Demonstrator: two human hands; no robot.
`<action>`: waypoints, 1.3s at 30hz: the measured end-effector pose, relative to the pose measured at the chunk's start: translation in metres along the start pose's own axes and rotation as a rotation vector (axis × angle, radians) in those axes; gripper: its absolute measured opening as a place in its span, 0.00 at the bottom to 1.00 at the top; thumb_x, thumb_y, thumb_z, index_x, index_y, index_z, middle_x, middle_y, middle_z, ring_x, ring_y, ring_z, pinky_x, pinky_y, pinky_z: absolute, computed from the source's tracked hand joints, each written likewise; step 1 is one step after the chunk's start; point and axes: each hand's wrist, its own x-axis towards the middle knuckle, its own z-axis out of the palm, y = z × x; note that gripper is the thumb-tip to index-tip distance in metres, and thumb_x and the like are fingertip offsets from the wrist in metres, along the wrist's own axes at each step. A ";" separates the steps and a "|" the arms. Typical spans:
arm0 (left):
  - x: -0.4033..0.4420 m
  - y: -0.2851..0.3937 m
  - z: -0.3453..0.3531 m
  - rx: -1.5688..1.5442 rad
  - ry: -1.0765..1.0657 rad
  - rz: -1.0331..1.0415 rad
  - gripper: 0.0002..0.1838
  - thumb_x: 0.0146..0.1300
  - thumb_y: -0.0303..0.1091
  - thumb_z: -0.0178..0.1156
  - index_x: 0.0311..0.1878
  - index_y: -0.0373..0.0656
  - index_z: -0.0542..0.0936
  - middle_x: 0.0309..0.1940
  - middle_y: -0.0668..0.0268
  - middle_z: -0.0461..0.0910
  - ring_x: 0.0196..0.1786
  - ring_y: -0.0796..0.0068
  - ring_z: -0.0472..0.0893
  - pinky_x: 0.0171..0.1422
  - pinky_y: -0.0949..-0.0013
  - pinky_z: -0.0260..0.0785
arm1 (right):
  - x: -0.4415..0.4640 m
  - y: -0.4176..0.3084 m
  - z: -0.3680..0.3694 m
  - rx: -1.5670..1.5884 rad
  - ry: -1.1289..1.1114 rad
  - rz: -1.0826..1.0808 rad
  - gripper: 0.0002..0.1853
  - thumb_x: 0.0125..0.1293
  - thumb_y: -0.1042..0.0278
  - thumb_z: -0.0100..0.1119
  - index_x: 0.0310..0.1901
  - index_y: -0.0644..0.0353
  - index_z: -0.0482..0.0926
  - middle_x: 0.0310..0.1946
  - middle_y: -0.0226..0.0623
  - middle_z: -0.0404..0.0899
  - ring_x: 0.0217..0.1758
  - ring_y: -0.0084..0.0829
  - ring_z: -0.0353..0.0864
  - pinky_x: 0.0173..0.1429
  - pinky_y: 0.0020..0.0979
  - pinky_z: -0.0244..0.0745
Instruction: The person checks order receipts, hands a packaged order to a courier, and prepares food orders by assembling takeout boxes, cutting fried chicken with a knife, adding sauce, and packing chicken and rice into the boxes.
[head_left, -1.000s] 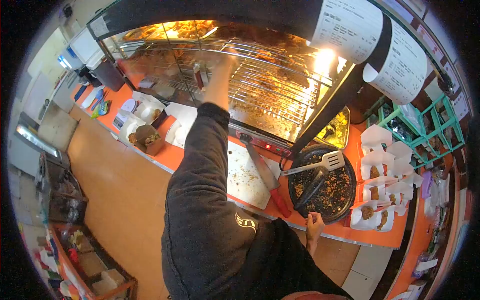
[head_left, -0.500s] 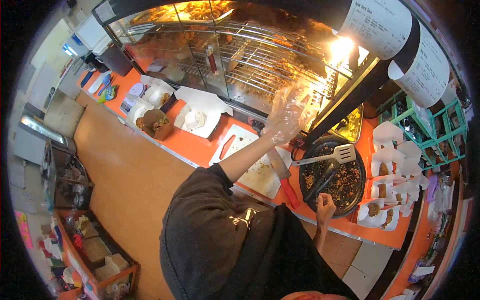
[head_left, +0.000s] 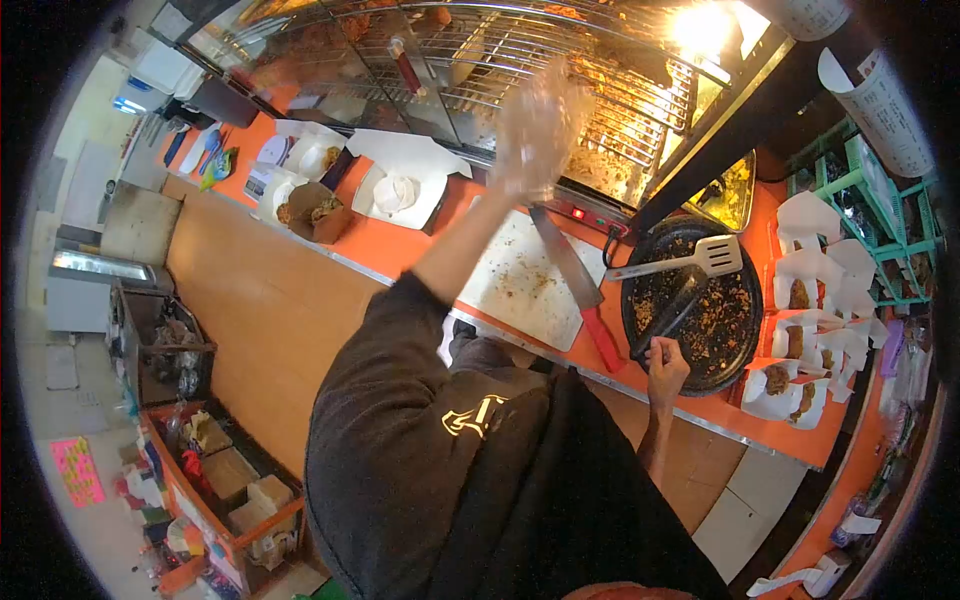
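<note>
My left hand (head_left: 540, 130), in a clear plastic glove, reaches up to the open side of the lit food warmer (head_left: 610, 170), in front of its wire rack (head_left: 630, 100). Motion smears its fingers. My right hand (head_left: 668, 372) is at the near rim of a wide black stone mortar (head_left: 705, 360) with crumbly, reddish bits in it. Its fingers are curled together beside the lower end of a dark pestle (head_left: 672, 318); whether they grip it cannot be made out. A slotted spatula (head_left: 715, 256) lies across the mortar.
A cleaver (head_left: 570, 265) with a red handle rests on a white cutting board (head_left: 515, 285). Paper food boxes (head_left: 785, 390) with portions stand right of the mortar. Further left are an open box (head_left: 400, 190) holding a wrapped white mound and a brown box (head_left: 315, 212).
My gloved left hand has drawn left, away from the lamp side of the warmer. The right hand stays by the mortar's near rim. The whole view has shifted slightly.
</note>
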 end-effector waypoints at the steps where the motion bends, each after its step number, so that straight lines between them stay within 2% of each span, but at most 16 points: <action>1: 0.026 -0.010 0.006 0.090 -0.011 -0.084 0.15 0.57 0.44 0.52 0.42 0.45 0.74 0.41 0.65 0.75 0.50 0.70 0.69 0.49 0.59 0.63 | 0.001 -0.001 0.001 0.018 -0.014 -0.013 0.09 0.61 0.67 0.51 0.32 0.65 0.75 0.19 0.33 0.75 0.23 0.20 0.72 0.27 0.23 0.66; 5: 0.097 -0.053 0.030 0.047 -0.168 -0.317 0.15 0.57 0.44 0.52 0.42 0.44 0.74 0.40 0.65 0.74 0.48 0.70 0.70 0.48 0.61 0.63 | 0.002 -0.011 0.002 -0.002 -0.040 -0.060 0.09 0.61 0.67 0.51 0.32 0.65 0.75 0.19 0.32 0.75 0.23 0.19 0.72 0.27 0.23 0.65; 9: 0.108 -0.080 0.041 0.027 -0.273 -0.397 0.15 0.57 0.43 0.52 0.42 0.44 0.74 0.39 0.65 0.74 0.46 0.70 0.70 0.47 0.62 0.64 | -0.007 -0.005 -0.002 0.027 0.052 -0.006 0.08 0.60 0.68 0.52 0.31 0.65 0.75 0.20 0.34 0.75 0.23 0.21 0.73 0.27 0.24 0.66; 14: 0.106 -0.096 0.053 0.034 -0.370 -0.455 0.15 0.57 0.42 0.52 0.41 0.43 0.73 0.37 0.65 0.73 0.44 0.71 0.70 0.46 0.64 0.64 | -0.024 0.015 -0.021 -0.081 0.146 -0.014 0.07 0.57 0.67 0.54 0.30 0.62 0.76 0.18 0.38 0.75 0.21 0.29 0.75 0.27 0.28 0.68; 17: 0.104 -0.103 0.057 0.050 -0.411 -0.474 0.14 0.57 0.42 0.51 0.41 0.42 0.73 0.37 0.65 0.73 0.43 0.71 0.70 0.45 0.65 0.65 | -0.028 0.030 -0.026 -0.150 0.194 -0.061 0.07 0.56 0.66 0.55 0.29 0.61 0.76 0.18 0.39 0.74 0.20 0.34 0.74 0.26 0.30 0.67; 19: 0.103 -0.107 0.058 0.056 -0.431 -0.486 0.14 0.56 0.41 0.51 0.41 0.42 0.73 0.36 0.65 0.73 0.42 0.71 0.71 0.45 0.66 0.65 | -0.029 0.029 -0.030 -0.161 0.173 -0.009 0.07 0.58 0.69 0.53 0.29 0.64 0.75 0.16 0.37 0.75 0.19 0.26 0.74 0.25 0.27 0.67; 24: 0.099 -0.115 0.060 0.099 -0.444 -0.475 0.14 0.56 0.40 0.51 0.41 0.41 0.72 0.35 0.65 0.72 0.40 0.71 0.71 0.44 0.67 0.66 | -0.028 0.022 -0.032 -0.114 0.217 -0.023 0.07 0.58 0.69 0.54 0.30 0.64 0.75 0.17 0.37 0.75 0.20 0.28 0.74 0.26 0.29 0.68; 28: 0.080 -0.119 0.067 0.289 -0.409 -0.292 0.14 0.56 0.40 0.51 0.40 0.40 0.72 0.34 0.65 0.72 0.38 0.71 0.71 0.43 0.69 0.66 | -0.029 0.016 -0.030 -0.121 0.273 -0.022 0.08 0.57 0.66 0.54 0.33 0.63 0.75 0.25 0.38 0.74 0.26 0.33 0.75 0.30 0.31 0.69; 30: 0.064 -0.095 0.051 0.299 -0.129 -0.067 0.14 0.56 0.39 0.51 0.40 0.40 0.71 0.33 0.65 0.71 0.37 0.71 0.71 0.42 0.69 0.67 | -0.025 0.015 -0.026 -0.134 0.324 -0.022 0.10 0.57 0.64 0.54 0.35 0.61 0.75 0.29 0.38 0.74 0.28 0.36 0.75 0.32 0.32 0.70; 32: 0.069 0.009 -0.057 -0.097 0.173 0.120 0.09 0.51 0.37 0.54 0.34 0.46 0.74 0.27 0.65 0.74 0.31 0.69 0.74 0.39 0.69 0.69 | -0.019 0.017 -0.023 -0.203 0.234 0.066 0.15 0.58 0.63 0.55 0.44 0.62 0.71 0.42 0.42 0.69 0.43 0.37 0.73 0.42 0.34 0.69; 33: 0.060 0.014 -0.038 -0.154 -0.041 0.133 0.08 0.51 0.37 0.54 0.34 0.47 0.74 0.25 0.65 0.74 0.30 0.70 0.74 0.39 0.68 0.68 | -0.015 0.018 -0.019 -0.203 0.230 0.061 0.15 0.58 0.63 0.55 0.44 0.62 0.71 0.42 0.42 0.69 0.43 0.37 0.73 0.42 0.34 0.69; 34: 0.063 0.033 -0.048 -0.192 0.161 0.361 0.10 0.52 0.38 0.54 0.36 0.47 0.75 0.26 0.65 0.74 0.33 0.70 0.74 0.39 0.68 0.68 | -0.011 0.020 -0.013 -0.228 0.219 0.012 0.19 0.57 0.61 0.55 0.47 0.62 0.69 0.45 0.44 0.66 0.46 0.40 0.71 0.45 0.36 0.68; 36: 0.071 0.048 -0.024 -0.310 0.121 0.332 0.12 0.51 0.41 0.54 0.38 0.49 0.76 0.31 0.64 0.75 0.36 0.67 0.75 0.41 0.63 0.66 | -0.001 0.029 0.001 -0.261 0.168 -0.025 0.27 0.57 0.56 0.56 0.53 0.63 0.62 0.49 0.49 0.63 0.50 0.47 0.67 0.51 0.40 0.65; 37: 0.079 0.060 -0.015 -0.239 0.259 0.218 0.20 0.50 0.42 0.58 0.47 0.49 0.74 0.32 0.62 0.76 0.40 0.65 0.73 0.51 0.56 0.61 | 0.001 0.026 0.005 -0.257 0.150 -0.041 0.27 0.57 0.56 0.56 0.53 0.63 0.62 0.49 0.49 0.63 0.50 0.47 0.67 0.51 0.40 0.65; 38: 0.093 0.066 -0.014 -0.266 -0.096 0.067 0.23 0.54 0.50 0.54 0.50 0.48 0.73 0.36 0.58 0.77 0.43 0.64 0.74 0.57 0.53 0.55 | 0.003 0.022 0.007 -0.251 0.161 0.008 0.29 0.57 0.55 0.56 0.53 0.64 0.61 0.49 0.50 0.63 0.50 0.47 0.67 0.50 0.41 0.65; 39: 0.107 0.068 -0.007 -0.275 -0.266 -0.039 0.23 0.54 0.50 0.54 0.50 0.48 0.73 0.36 0.58 0.76 0.43 0.64 0.74 0.57 0.53 0.55 | 0.006 0.019 0.009 -0.247 0.173 0.056 0.30 0.56 0.54 0.56 0.54 0.64 0.59 0.49 0.50 0.63 0.50 0.48 0.68 0.50 0.41 0.65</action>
